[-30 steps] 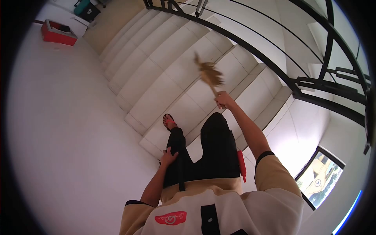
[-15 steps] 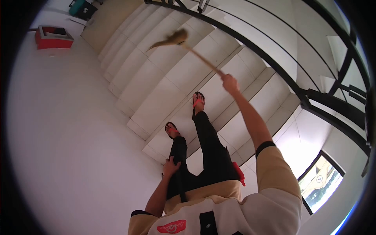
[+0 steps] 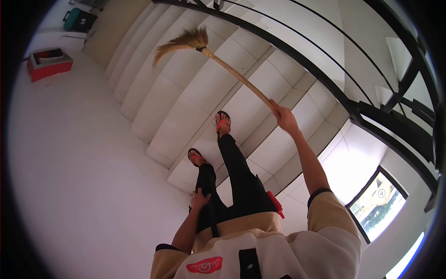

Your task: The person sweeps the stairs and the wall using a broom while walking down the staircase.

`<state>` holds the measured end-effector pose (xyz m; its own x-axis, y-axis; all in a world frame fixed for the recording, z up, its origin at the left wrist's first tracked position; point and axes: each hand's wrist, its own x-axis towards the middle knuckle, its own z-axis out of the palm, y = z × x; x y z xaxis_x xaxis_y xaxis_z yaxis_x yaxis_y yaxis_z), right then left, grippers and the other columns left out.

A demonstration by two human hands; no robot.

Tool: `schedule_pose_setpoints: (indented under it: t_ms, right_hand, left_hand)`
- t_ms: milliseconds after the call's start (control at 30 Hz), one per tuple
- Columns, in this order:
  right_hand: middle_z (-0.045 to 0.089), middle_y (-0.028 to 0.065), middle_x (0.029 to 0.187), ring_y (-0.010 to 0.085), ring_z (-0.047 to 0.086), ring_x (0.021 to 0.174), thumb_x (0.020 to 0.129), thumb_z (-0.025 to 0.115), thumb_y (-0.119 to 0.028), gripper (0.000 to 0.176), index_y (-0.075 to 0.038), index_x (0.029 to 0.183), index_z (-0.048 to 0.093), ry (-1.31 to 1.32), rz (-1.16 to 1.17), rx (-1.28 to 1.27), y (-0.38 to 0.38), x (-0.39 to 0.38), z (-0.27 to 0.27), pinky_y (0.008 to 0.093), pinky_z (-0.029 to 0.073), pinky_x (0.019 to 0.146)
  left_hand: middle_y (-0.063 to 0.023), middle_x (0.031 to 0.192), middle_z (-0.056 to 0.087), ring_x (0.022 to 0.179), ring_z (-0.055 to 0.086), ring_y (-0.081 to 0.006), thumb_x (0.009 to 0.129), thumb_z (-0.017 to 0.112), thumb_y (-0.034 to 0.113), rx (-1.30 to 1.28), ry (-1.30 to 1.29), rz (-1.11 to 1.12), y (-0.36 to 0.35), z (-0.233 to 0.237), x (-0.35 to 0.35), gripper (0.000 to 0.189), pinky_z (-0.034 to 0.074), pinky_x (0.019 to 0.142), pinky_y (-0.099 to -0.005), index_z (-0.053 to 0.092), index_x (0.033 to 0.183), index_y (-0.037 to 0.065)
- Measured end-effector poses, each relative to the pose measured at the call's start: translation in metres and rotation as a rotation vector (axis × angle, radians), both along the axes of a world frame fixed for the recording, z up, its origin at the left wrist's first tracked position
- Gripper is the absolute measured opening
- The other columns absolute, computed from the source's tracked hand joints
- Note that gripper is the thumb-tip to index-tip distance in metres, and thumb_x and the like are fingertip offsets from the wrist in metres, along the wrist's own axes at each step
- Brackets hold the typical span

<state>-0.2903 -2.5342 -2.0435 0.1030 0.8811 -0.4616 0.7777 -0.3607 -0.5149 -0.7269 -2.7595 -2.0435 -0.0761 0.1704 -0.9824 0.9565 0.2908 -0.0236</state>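
My right hand [image 3: 285, 118] is closed around the wooden handle of a straw broom [image 3: 241, 79], arm stretched forward. The broom's fanned bristles point to the upper left and overlap the tiled steps in this view. On the dark trousers [image 3: 241, 183], near the knee, rests my left hand [image 3: 200, 200], empty, with its fingers apart. Both feet, in flip-flops with red straps, stand on one of the pale tiled stairs [image 3: 200, 100].
A black metal railing [image 3: 274, 39] runs along the right of the staircase. White wall [image 3: 107, 186] borders the left side. A red box [image 3: 51, 69] and a teal-and-black case [image 3: 80, 21] sit at the upper left. A window [image 3: 378, 204] shows at lower right.
The broom head has swung up and to the left, its bristles now spread wider and less blurred. My right hand has moved slightly right and down; my left hand stays on the leg.
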Motion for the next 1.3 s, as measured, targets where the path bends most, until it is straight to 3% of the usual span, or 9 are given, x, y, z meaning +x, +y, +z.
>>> schedule_pose_setpoints:
  t_ms: [233,333,467,633,700,933,1000,1100,1300]
  right_hand:
    - [0.053,0.0162,0.061,0.0313,0.051,0.047,0.083,0.049,-0.012,0.037,-0.009,0.12,0.044,-0.194,-0.367,0.163,-0.132,-0.007,0.06,0.0384,0.043,0.045]
    - [0.046,0.0059,0.057,0.0164,0.043,0.038,0.085,0.049,-0.016,0.031,-0.007,0.114,0.048,0.46,-1.057,-0.426,-0.12,-0.011,0.041,0.0297,0.037,0.035]
    - [0.042,0.0014,0.058,0.007,0.036,0.04,0.086,0.049,-0.019,0.03,-0.008,0.114,0.048,0.976,-1.182,-0.551,-0.104,-0.007,0.038,0.0221,0.03,0.033]
    - [0.045,0.0003,0.057,0.0081,0.041,0.043,0.084,0.048,-0.014,0.037,-0.011,0.122,0.045,0.579,-0.527,-0.302,-0.046,0.001,0.019,0.023,0.034,0.036]
    - [0.049,0.0031,0.058,0.0139,0.047,0.045,0.081,0.049,-0.009,0.042,-0.008,0.122,0.043,0.23,-0.113,0.142,-0.009,0.007,-0.013,0.0282,0.041,0.043]
    - [0.06,0.0176,0.074,0.0328,0.061,0.067,0.08,0.049,-0.015,0.019,0.001,0.089,0.051,-0.247,-0.041,0.027,0.061,-0.005,-0.183,0.0425,0.049,0.057]
    - [0.057,0.0106,0.059,0.0238,0.057,0.047,0.083,0.045,-0.017,0.023,0.002,0.083,0.058,-0.375,0.083,-0.215,0.038,-0.041,-0.24,0.0331,0.049,0.043]
    - [0.055,0.0144,0.072,0.0258,0.056,0.07,0.077,0.044,-0.012,0.022,-0.001,0.067,0.059,-0.471,0.588,-0.131,-0.041,-0.132,-0.248,0.0388,0.048,0.061]
    - [0.057,0.0241,0.07,0.0386,0.058,0.068,0.077,0.047,-0.011,0.016,0.003,0.078,0.054,0.042,0.053,-0.301,-0.183,-0.343,-0.191,0.0451,0.047,0.06]
  left_hand:
    - [-0.024,0.11,0.041,0.095,0.051,-0.0403,0.072,0.055,0.046,0.034,-0.004,-0.014,0.012,0.003,0.009,0.065,0.043,0.077,-0.0469,0.031,0.12,0.01]
    - [-0.0247,0.11,0.041,0.094,0.052,-0.0407,0.072,0.055,0.046,0.041,-0.004,-0.029,0.015,0.005,0.006,0.065,0.044,0.077,-0.047,0.032,0.119,0.009]
    - [-0.0256,0.11,0.041,0.092,0.052,-0.0413,0.071,0.056,0.046,0.096,0.034,-0.057,0.026,0.011,0.004,0.064,0.044,0.076,-0.0465,0.032,0.119,0.009]
    - [-0.0258,0.111,0.041,0.093,0.052,-0.0409,0.07,0.057,0.045,0.031,0.112,-0.036,0.02,0.012,-0.011,0.065,0.044,0.077,-0.0454,0.032,0.119,0.009]
    - [-0.0261,0.112,0.04,0.093,0.052,-0.0409,0.07,0.057,0.046,0.015,0.146,-0.015,0.007,0.012,-0.024,0.066,0.044,0.078,-0.0453,0.032,0.119,0.009]
    - [-0.0278,0.114,0.037,0.094,0.051,-0.0411,0.069,0.058,0.046,0.027,0.153,0.177,-0.06,-0.006,-0.064,0.065,0.043,0.078,-0.0461,0.033,0.117,0.009]
    - [-0.028,0.113,0.037,0.093,0.051,-0.0409,0.069,0.058,0.046,0.03,0.125,0.188,-0.079,-0.011,-0.071,0.064,0.044,0.077,-0.0463,0.034,0.117,0.01]
    - [-0.028,0.111,0.039,0.091,0.052,-0.0406,0.069,0.058,0.045,0.073,0.12,0.197,-0.097,-0.014,-0.071,0.063,0.045,0.074,-0.0464,0.034,0.116,0.01]
    - [-0.0274,0.107,0.043,0.083,0.056,-0.0399,0.071,0.057,0.044,0.199,0.115,0.349,-0.124,-0.013,-0.125,0.059,0.046,0.068,-0.046,0.037,0.113,0.008]
